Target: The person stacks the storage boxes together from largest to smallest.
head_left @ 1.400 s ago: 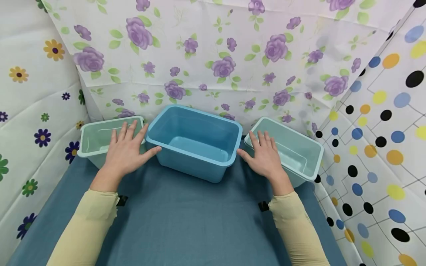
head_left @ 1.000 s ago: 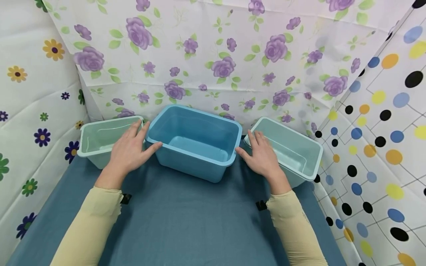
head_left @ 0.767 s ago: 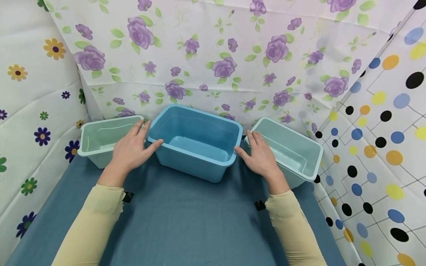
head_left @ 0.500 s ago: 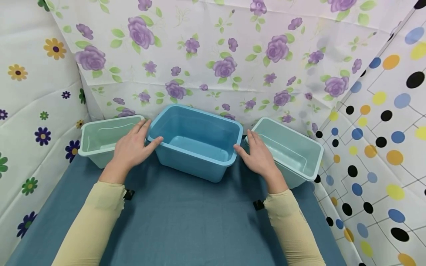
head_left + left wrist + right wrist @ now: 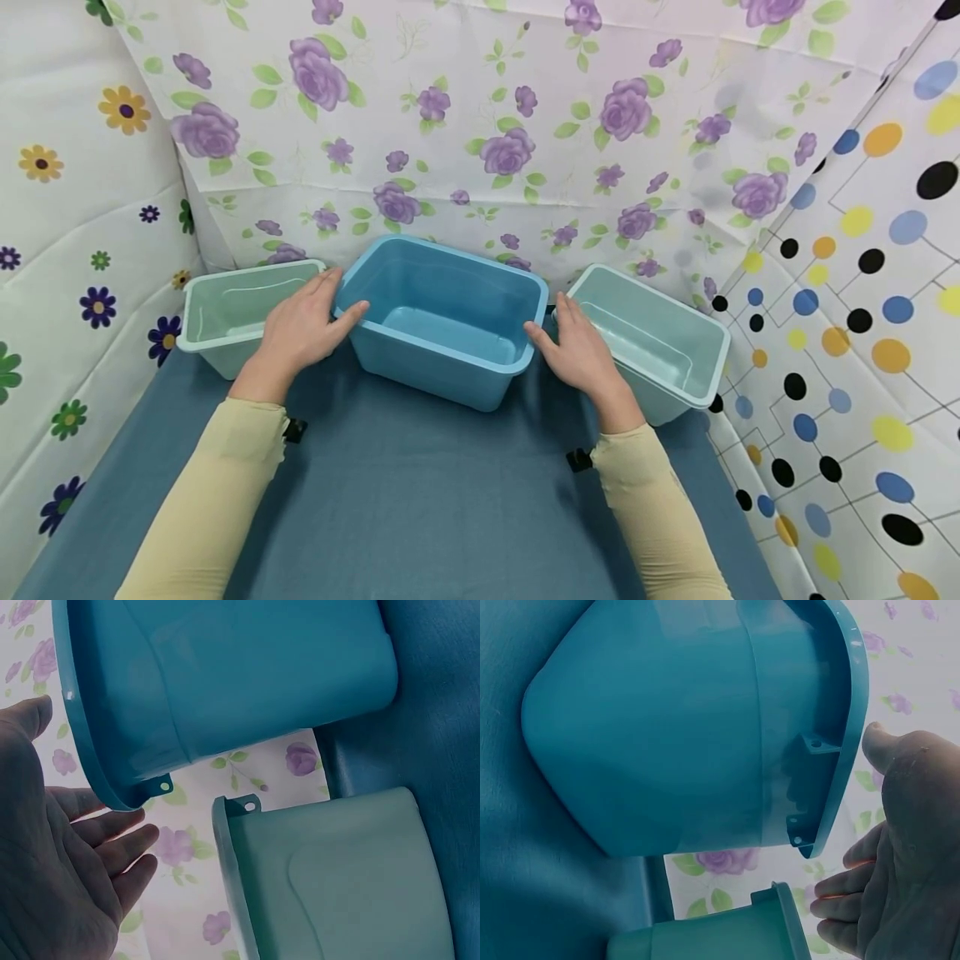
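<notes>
A blue plastic bin (image 5: 431,362) stands in the middle, between my two hands. My left hand (image 5: 302,327) is at its left end, fingers extended and thumb over the near left corner of the rim. My right hand (image 5: 581,350) is at the right end, its thumb close to the rim. In the left wrist view the fingers (image 5: 124,851) are spread beside the blue bin's rim (image 5: 82,727). The right wrist view has the thumb (image 5: 877,746) near the rim (image 5: 859,682), with fingers relaxed. Neither hand is curled round anything.
A pale green bin (image 5: 225,342) sits at the left, partly behind my left hand. At the right is a light aqua bin (image 5: 663,387). Blue cloth (image 5: 442,500) covers the table. A floral curtain (image 5: 465,125) hangs behind, with patterned sheets on both sides.
Both hands have moved inward toward the blue bin's ends, the left to the right and the right to the left. Their fingers have come closer together. The bins have hardly moved.
</notes>
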A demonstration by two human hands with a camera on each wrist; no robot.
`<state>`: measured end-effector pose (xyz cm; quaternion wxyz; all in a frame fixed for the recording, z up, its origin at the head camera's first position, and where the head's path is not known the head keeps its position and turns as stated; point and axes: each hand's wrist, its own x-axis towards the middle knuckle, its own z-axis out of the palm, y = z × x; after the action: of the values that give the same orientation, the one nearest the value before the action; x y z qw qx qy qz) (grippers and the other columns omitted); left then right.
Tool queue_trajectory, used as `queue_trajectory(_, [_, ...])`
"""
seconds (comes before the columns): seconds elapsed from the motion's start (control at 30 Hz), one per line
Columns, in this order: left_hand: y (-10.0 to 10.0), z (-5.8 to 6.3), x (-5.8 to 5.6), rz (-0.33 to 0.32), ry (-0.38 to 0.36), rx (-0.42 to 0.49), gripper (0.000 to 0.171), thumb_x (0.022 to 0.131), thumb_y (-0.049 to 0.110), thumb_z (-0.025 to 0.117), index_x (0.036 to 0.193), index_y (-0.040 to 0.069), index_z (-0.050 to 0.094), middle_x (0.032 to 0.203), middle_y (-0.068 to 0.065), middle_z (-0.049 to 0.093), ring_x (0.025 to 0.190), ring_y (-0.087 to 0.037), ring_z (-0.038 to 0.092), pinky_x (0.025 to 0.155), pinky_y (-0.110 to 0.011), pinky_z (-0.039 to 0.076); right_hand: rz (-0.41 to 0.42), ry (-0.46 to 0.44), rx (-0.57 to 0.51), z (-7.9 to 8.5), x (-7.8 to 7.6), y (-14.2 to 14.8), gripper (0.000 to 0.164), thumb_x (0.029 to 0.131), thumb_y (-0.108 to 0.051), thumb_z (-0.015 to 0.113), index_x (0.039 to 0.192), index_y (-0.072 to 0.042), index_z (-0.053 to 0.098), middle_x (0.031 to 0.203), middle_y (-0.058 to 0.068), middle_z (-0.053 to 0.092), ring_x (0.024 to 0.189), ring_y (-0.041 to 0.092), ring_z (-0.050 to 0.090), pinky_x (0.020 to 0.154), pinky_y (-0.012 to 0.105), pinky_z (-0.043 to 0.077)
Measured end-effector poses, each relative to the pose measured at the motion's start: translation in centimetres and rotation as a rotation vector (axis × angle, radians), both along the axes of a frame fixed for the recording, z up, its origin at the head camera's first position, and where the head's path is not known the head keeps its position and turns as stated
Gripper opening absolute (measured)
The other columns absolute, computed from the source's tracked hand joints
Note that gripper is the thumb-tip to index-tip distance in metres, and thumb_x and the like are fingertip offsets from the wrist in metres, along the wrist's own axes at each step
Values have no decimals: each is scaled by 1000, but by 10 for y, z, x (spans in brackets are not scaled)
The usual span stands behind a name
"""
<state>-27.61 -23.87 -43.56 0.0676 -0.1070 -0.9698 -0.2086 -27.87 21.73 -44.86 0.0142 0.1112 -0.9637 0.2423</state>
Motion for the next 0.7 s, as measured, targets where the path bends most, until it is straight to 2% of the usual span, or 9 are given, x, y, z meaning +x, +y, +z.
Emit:
queue_trajectory(0.37, [2, 0, -10, -10, -45, 11, 100, 111, 76, 40, 178, 5, 19, 180, -26, 25, 164, -48, 28, 122, -74, 33, 2, -17, -17, 0, -2, -3, 110, 109, -82, 36, 178, -1, 8, 183, 25, 14, 169, 44, 16, 133, 65, 20])
queue_trajectory(0.7, [5, 5, -16, -21, -78, 9, 100, 112, 75, 37, 178, 3, 17, 181, -26, 23, 165, -48, 26, 125, -72, 30, -18, -65, -36, 3, -4, -9, 108, 110, -80, 38, 178, -3, 6, 185, 21, 12, 170, 41, 16, 133, 63, 21])
